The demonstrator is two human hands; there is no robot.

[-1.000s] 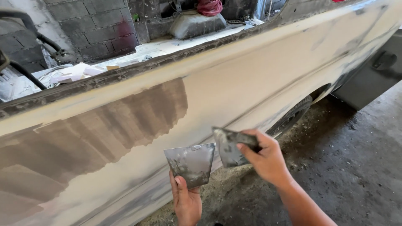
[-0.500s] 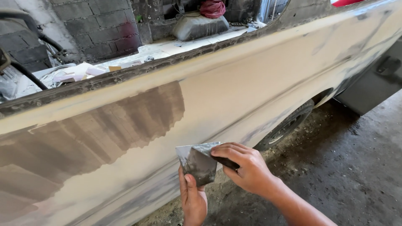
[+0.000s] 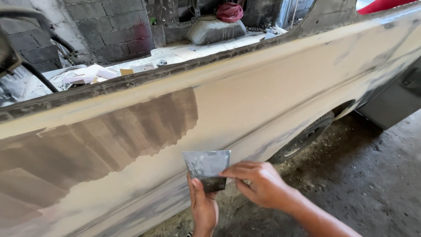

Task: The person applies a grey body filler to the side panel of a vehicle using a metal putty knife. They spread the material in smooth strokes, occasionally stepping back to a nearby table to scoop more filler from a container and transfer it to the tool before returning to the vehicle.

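The left hand (image 3: 204,206) rises from the bottom edge with its forearm near upright, the thumb pressed up against the face of a flat metal spreader (image 3: 207,169) and the fingers hidden behind it, so it is closed on the blade's lower part. The right hand (image 3: 258,184) comes in from the lower right, its forearm slanting up and to the left, the fingers curled and the fingertips pinched at the spreader's right lower edge; whether it grips a second blade there cannot be told, since only one blade shows clearly. That spreader is a squarish sheet, grey and smeared, darker with filler along its lower part, held upright just in front of the car body panel (image 3: 245,101) and below its middle. One tyre (image 3: 307,136) shows in the wheel arch to the right of the hands. The panel is pale beige and sanded dull, with one broad patch of darker brownish filler (image 3: 105,140) laid in overlapping vertical strokes across its left half. Beneath lies a rough grey concrete floor (image 3: 359,184) with crumbs of debris near the wheel. Beyond the panel's top edge stand a block wall (image 3: 109,26), a grey bag-like lump (image 3: 215,30) with a red cloth (image 3: 230,11) on top, and scattered papers (image 3: 87,74).
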